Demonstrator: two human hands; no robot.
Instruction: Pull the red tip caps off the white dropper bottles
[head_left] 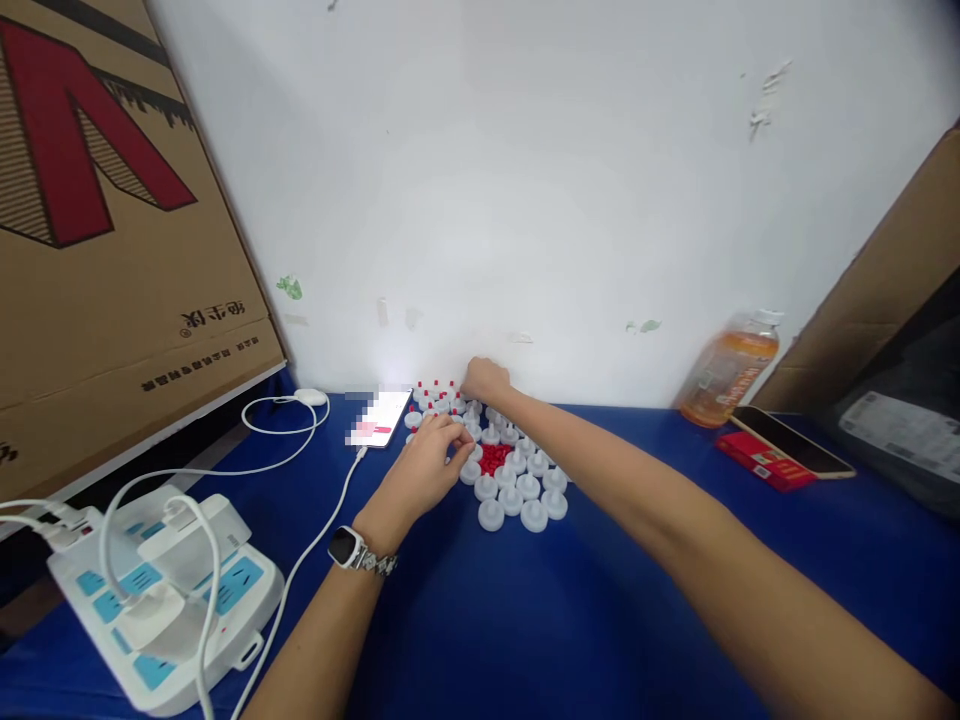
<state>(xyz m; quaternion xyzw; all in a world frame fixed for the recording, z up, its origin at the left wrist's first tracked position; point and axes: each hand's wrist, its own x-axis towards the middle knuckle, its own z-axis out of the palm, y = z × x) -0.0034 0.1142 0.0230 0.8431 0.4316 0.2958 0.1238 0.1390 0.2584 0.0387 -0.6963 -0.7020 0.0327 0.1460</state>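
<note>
Many small white round caps (517, 495) lie clustered on the blue tablecloth (525, 620) near the wall, with a little heap of red pieces (493, 457) in their middle. Further back stand white caps topped with red (435, 392). My left hand (427, 460), a watch on its wrist, rests at the cluster's left edge with fingers curled in a pinch; what they hold is hidden. My right hand (486, 380) reaches to the back of the cluster by the wall, fingers curled down over the red-topped caps.
A lit phone (379, 417) on a white cable lies left of the caps. A white power strip (165, 590) with plugs sits front left under a leaning cardboard box (112, 250). An orange drink bottle (727, 370), a red pack and a dark phone (787, 440) are at right.
</note>
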